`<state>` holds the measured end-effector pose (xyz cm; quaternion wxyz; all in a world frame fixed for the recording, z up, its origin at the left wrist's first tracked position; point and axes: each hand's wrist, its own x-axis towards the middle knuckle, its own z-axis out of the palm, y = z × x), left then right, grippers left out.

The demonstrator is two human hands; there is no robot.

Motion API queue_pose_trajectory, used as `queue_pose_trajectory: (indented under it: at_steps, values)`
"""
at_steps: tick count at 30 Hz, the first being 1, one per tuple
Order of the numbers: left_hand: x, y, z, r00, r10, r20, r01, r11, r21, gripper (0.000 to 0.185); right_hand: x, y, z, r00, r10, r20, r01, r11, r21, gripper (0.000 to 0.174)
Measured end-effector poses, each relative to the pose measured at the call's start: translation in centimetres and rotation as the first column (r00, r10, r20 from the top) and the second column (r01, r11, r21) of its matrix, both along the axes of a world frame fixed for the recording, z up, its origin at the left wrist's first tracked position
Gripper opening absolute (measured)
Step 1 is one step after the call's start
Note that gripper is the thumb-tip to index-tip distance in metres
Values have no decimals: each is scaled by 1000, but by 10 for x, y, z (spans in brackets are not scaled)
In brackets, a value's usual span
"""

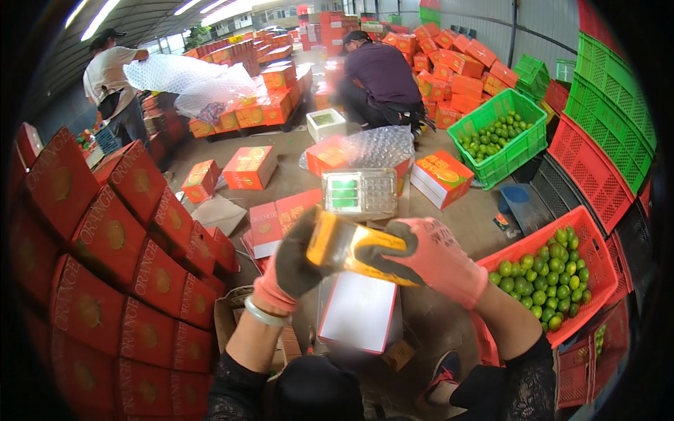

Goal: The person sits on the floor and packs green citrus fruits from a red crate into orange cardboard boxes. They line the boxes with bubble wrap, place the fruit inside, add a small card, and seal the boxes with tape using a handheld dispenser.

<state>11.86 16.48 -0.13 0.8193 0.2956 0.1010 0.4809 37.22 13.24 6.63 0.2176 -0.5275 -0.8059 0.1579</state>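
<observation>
Both my hands wear pink knit gloves with dark palms and hold a roll of tape with yellow-orange printing point(337, 244) up in front of me. My left hand point(300, 258) grips its left end, and a pale bangle circles that wrist. My right hand point(429, 255) is closed around its right part, fingers across the yellow surface. Below the roll lies a carton with a white top and red edges point(358, 313). Just beyond my hands is a clear plastic tray point(387, 192) with green rectangles in its left half. Flat red printed cartons point(287, 216) lie to its left.
Stacked red cartons point(108, 234) wall the left side. A red crate point(605, 263) and a green crate point(537, 134) of green citrus fruit stand at right, beside stacked crates. One person crouches ahead near bubble wrap point(387, 147); another stands back left holding more wrap.
</observation>
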Motion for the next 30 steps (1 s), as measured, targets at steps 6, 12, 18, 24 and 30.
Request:
queue_pose_trajectory:
  at_steps: [6,12,18,24,30]
  values:
    - [-87,9,-133,546,521,-656,-400,850,343,26,79,-10,-76,961,39,274,-13,996,-93,76]
    - [19,5,-391,241,287,-927,-224,946,235,33,109,29,-349,568,174,804,100,956,-277,25]
    - [-16,-15,-387,177,400,-899,175,886,429,46,29,30,-329,615,111,781,20,988,-156,26]
    - [3,-12,-201,740,213,-638,-394,906,-155,37,138,-6,-369,924,-335,-184,217,857,-468,33]
    - [-50,-43,-75,454,432,-779,-325,895,307,29,213,-40,-535,724,-573,384,660,738,-141,73]
